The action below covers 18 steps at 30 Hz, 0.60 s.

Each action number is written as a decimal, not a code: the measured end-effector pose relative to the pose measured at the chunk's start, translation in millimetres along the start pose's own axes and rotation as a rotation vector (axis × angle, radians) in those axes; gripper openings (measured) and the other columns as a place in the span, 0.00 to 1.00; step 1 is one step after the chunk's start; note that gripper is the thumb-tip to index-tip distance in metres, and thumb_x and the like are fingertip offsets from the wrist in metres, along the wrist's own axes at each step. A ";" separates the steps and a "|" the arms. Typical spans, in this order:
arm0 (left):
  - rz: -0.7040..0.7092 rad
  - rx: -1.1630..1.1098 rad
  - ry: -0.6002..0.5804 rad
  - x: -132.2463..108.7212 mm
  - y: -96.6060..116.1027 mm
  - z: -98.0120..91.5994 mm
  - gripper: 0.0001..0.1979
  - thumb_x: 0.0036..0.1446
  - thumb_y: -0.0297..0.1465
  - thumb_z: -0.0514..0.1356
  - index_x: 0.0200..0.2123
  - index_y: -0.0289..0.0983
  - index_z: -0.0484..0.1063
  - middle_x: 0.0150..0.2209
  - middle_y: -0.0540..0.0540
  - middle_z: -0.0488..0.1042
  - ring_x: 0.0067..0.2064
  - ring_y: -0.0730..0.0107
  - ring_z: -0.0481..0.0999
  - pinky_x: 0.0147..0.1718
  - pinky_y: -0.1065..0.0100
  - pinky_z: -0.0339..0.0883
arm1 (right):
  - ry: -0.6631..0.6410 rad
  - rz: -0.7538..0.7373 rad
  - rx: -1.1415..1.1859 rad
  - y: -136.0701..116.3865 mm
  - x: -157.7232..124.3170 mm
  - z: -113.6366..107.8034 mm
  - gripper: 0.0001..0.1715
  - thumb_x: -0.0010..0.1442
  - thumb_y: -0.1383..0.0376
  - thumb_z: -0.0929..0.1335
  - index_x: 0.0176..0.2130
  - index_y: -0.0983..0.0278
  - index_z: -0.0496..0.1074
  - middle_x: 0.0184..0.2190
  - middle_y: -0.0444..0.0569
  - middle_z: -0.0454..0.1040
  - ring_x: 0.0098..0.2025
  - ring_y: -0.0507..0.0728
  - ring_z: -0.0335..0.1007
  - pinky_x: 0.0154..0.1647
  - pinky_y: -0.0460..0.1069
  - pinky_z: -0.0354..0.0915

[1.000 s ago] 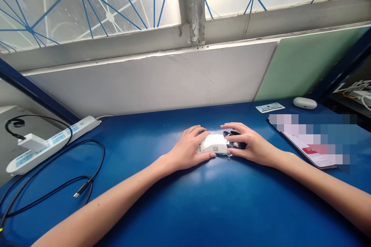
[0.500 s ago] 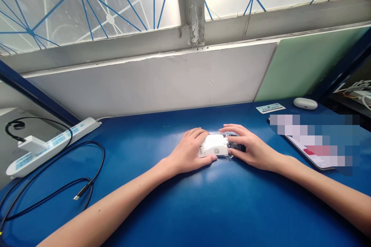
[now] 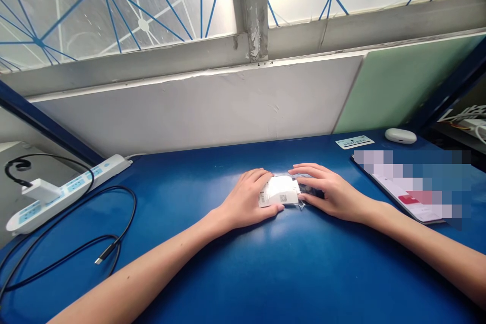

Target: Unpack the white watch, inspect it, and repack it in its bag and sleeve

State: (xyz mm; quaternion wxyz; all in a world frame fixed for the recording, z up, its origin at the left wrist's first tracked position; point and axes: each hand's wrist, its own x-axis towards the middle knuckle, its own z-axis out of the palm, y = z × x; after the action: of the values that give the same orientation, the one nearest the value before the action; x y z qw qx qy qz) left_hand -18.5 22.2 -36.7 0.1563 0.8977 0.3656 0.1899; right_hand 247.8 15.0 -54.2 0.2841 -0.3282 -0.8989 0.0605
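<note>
A small white packet (image 3: 281, 190) with a printed label and a square code lies on the blue table (image 3: 243, 273), with clear wrapping at its right end. My left hand (image 3: 251, 197) grips its left side, the thumb along the near edge and the fingers at the far edge. At the right end is my right hand (image 3: 327, 191), its fingers curved around the clear wrapping and something dark inside it. The palm of that hand hides part of the dark item.
On the left lie a white power strip (image 3: 74, 187) with a plugged-in charger (image 3: 42, 191) and a looped black cable (image 3: 110, 250). To the right are a tablet-like device (image 3: 404, 197), partly blurred, a card (image 3: 355, 142) and a white rounded case (image 3: 400, 136). A wall stands behind.
</note>
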 end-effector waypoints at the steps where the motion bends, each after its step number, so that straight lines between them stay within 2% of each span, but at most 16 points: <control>1: -0.001 0.000 -0.001 0.0 -0.2 0.1 0.27 0.56 0.44 0.66 0.55 0.38 0.67 0.56 0.39 0.72 0.62 0.47 0.67 0.61 0.50 0.60 | 0.010 -0.011 -0.009 0.2 -0.3 0.0 0.13 0.67 0.63 0.67 0.51 0.62 0.73 0.55 0.57 0.76 0.60 0.65 0.68 0.58 0.63 0.69; 7: -0.005 0.014 0.002 -0.4 -1.1 1.0 0.30 0.56 0.45 0.66 0.56 0.37 0.67 0.58 0.38 0.71 0.64 0.45 0.64 0.62 0.47 0.59 | 0.033 -0.030 -0.026 1.3 -1.0 -1.9 0.15 0.65 0.64 0.68 0.51 0.61 0.74 0.55 0.57 0.76 0.60 0.66 0.69 0.57 0.63 0.70; 12: 0.002 0.017 -0.010 -1.0 -2.3 1.1 0.30 0.57 0.45 0.66 0.58 0.37 0.66 0.59 0.38 0.71 0.65 0.44 0.63 0.63 0.46 0.58 | -0.014 0.072 0.013 2.7 -1.2 -2.5 0.15 0.63 0.61 0.70 0.49 0.60 0.76 0.60 0.57 0.72 0.63 0.68 0.65 0.60 0.66 0.67; 18: 0.027 0.015 -0.001 -0.1 -3.6 1.5 0.29 0.57 0.45 0.66 0.57 0.38 0.67 0.58 0.39 0.72 0.64 0.46 0.65 0.63 0.48 0.58 | 0.016 0.149 0.070 1.6 -1.7 6.0 0.14 0.61 0.61 0.71 0.47 0.60 0.78 0.60 0.59 0.72 0.62 0.70 0.67 0.59 0.67 0.68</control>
State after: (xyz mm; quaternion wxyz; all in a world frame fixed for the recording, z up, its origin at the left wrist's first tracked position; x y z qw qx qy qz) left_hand -20.1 24.4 -39.6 0.1474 0.9038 0.3545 0.1888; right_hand 246.5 15.6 -60.4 0.2973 -0.3845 -0.8669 0.1104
